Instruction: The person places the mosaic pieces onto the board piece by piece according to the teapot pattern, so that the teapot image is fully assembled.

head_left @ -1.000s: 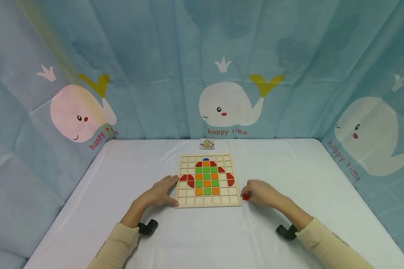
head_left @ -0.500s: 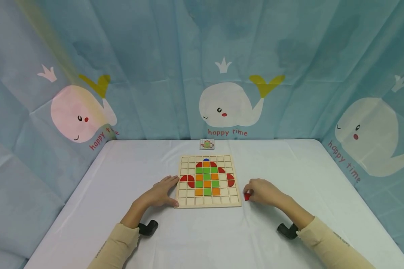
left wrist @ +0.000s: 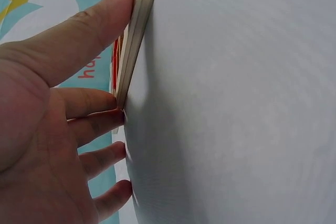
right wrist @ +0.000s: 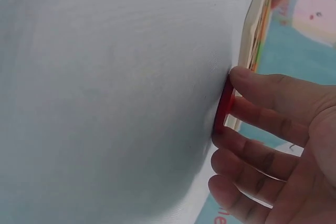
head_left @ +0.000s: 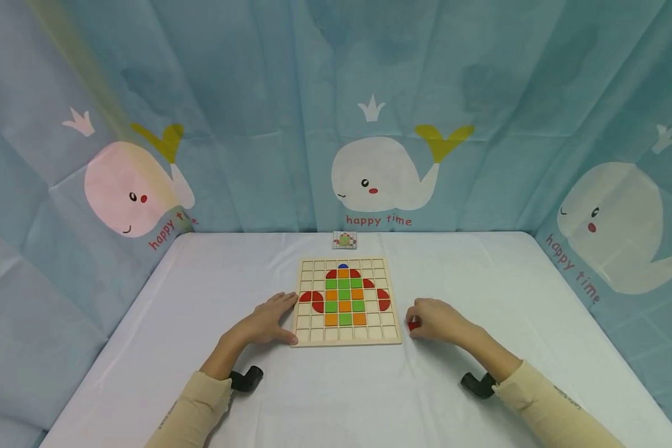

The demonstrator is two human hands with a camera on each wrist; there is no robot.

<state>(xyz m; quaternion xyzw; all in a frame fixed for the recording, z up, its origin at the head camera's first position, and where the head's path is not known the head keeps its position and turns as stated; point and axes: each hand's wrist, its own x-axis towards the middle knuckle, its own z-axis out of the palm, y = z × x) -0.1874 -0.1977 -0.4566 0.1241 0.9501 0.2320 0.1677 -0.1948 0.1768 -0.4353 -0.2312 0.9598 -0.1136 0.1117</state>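
Note:
A wooden grid board (head_left: pixel 392 336) lies on the table, filled in its middle with green and orange square tiles, red quarter-circle tiles and a small blue piece. My left hand (head_left: pixel 267 320) rests along the board's left edge, thumb at the near corner and fingers fairly straight. In the left wrist view the thumb (left wrist: pixel 86 32) touches the board's side (left wrist: pixel 137 35). Just right of the board, my right hand (head_left: pixel 439 320) pinches a red tile (right wrist: pixel 224 104) between thumb and fingers, low at the white tabletop. Fingers hide part of that tile's outline.
Behind the board lies a small picture card (head_left: pixel 344 240) with a coloured pattern on a grid. A white cloth (head_left: pixel 347 392) covers the table. Blue curtains (head_left: pixel 257 174) printed with whales stand around the back and sides. Black wrist mounts (head_left: pixel 478 386) sit under both forearms.
The right hand has shifted slightly right, away from the board's edge, and the red tile has turned in its fingers. The left hand and board have stayed still.

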